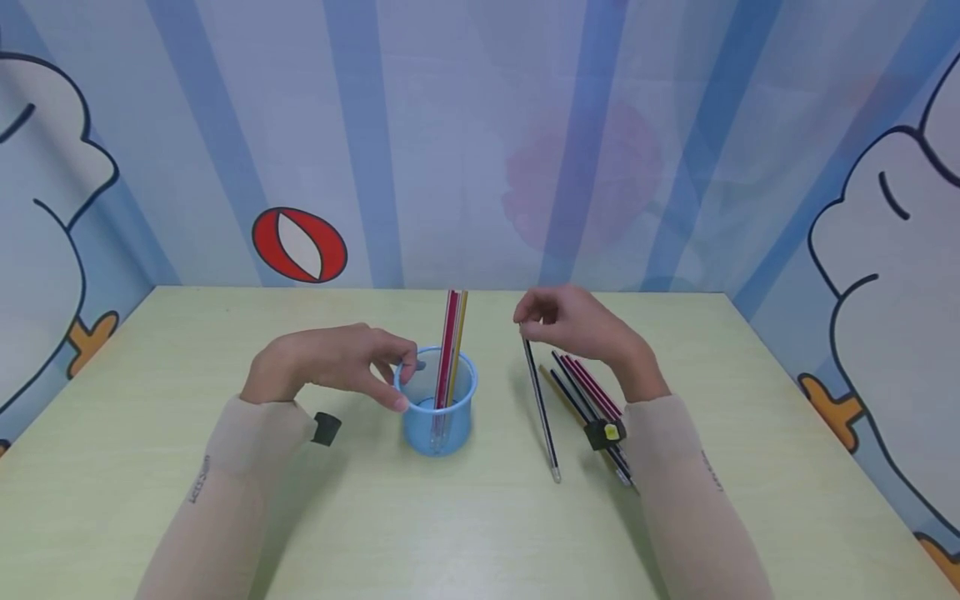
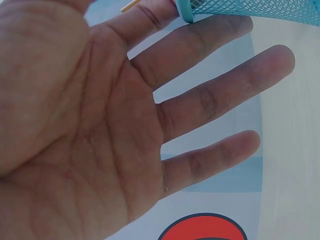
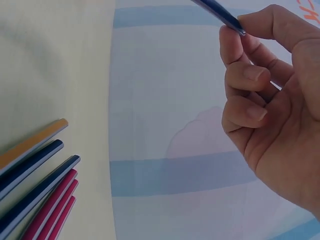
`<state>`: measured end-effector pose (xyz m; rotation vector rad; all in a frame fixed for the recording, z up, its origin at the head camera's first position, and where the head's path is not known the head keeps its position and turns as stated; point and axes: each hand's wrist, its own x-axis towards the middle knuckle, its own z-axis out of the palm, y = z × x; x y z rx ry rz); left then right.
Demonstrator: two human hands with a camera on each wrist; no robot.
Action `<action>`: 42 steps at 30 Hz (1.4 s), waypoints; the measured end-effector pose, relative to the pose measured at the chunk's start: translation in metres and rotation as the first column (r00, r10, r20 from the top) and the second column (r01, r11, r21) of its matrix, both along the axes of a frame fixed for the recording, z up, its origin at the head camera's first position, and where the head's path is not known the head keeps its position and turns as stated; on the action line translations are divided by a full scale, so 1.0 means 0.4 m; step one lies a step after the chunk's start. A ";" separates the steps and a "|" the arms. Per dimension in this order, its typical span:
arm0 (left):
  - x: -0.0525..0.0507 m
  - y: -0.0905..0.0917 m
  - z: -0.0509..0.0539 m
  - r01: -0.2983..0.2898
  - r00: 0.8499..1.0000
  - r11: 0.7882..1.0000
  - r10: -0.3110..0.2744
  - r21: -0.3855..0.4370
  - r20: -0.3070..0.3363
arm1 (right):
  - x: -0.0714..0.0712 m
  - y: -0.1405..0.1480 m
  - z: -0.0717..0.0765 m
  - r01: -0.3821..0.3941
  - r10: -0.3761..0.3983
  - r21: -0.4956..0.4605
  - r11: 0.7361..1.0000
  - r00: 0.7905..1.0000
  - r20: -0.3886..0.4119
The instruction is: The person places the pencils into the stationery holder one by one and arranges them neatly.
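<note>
Slanting down toward the near side, a dark-blue striped pencil [image 1: 538, 398] stands out to the right of a blue mesh pen cup [image 1: 417, 429], well clear of its rim. The right hand [image 1: 573, 323] has thumb and fingertip clamped on the pencil's upper end; whether the lower end touches the table [image 1: 480, 533] cannot be determined. The left hand [image 1: 341, 362] is clamped on the cup's left rim with thumb and forefinger, its other three fingers spread apart. Inside the cup, red pencils [image 1: 447, 350] and a yellow pencil [image 1: 460, 335] stand upright, tilted slightly right. Right of the held pencil, a loose bundle of yellow, dark and red pencils [image 1: 592, 388] lies on the table, partly covered from above by a black wrist-worn device [image 1: 598, 436] and the right sleeve [image 1: 686, 492]. At the far side hangs a blue-striped backdrop [image 1: 465, 150], printed with a red-and-white oval [image 1: 300, 244].
</note>
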<state>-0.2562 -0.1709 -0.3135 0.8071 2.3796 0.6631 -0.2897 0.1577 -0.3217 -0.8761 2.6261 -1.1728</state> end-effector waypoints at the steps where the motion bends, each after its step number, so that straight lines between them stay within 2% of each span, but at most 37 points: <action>1: -0.001 0.000 0.000 0.000 1.000 1.000 0.000 -0.002 -0.002 | 0.001 0.001 0.004 0.002 -0.002 -0.020 1.000 1.000 -0.002; 9: -0.004 0.005 0.000 -0.001 1.000 1.000 0.001 -0.002 0.006 | 0.013 0.016 0.028 0.043 -0.046 -0.151 0.988 0.999 -0.017; 13: -0.004 0.007 0.000 0.003 1.000 1.000 -0.003 0.000 0.008 | 0.021 0.027 0.038 0.067 -0.074 -0.241 0.968 0.997 -0.020; 18: -0.002 0.006 0.001 0.008 1.000 1.000 -0.008 0.003 0.003 | 0.027 0.036 0.049 0.087 -0.103 -0.356 0.931 0.994 -0.027; 25: 0.000 0.004 0.002 0.009 1.000 1.000 -0.009 0.005 -0.006 | 0.029 0.044 0.058 0.103 -0.138 -0.515 0.851 0.990 -0.029; 28: -0.002 0.006 0.002 0.008 1.000 1.000 -0.008 0.004 -0.005 | 0.028 0.049 0.060 0.102 -0.141 -0.588 0.802 0.990 -0.021; 33: -0.001 0.008 0.004 0.009 1.000 1.000 -0.009 0.007 -0.001 | 0.024 0.049 0.063 0.104 -0.152 -0.700 0.706 0.988 -0.007; 35: 0.000 0.007 0.005 0.010 1.000 1.000 -0.010 0.006 -0.004 | 0.023 0.043 0.063 0.110 -0.170 -0.719 0.686 0.985 -0.011; 37: 0.002 0.006 0.006 0.010 1.000 1.000 -0.010 0.004 -0.006 | 0.021 0.035 0.061 0.119 -0.190 -0.721 0.682 0.982 -0.017; 38: 0.002 0.005 0.006 0.011 1.000 1.000 -0.011 0.004 -0.007 | 0.020 0.031 0.060 0.124 -0.200 -0.713 0.690 0.979 -0.023; 42: 0.002 0.007 0.007 0.012 1.000 1.000 -0.012 0.004 -0.006 | 0.019 0.017 0.054 0.142 -0.232 -0.650 0.747 0.971 -0.054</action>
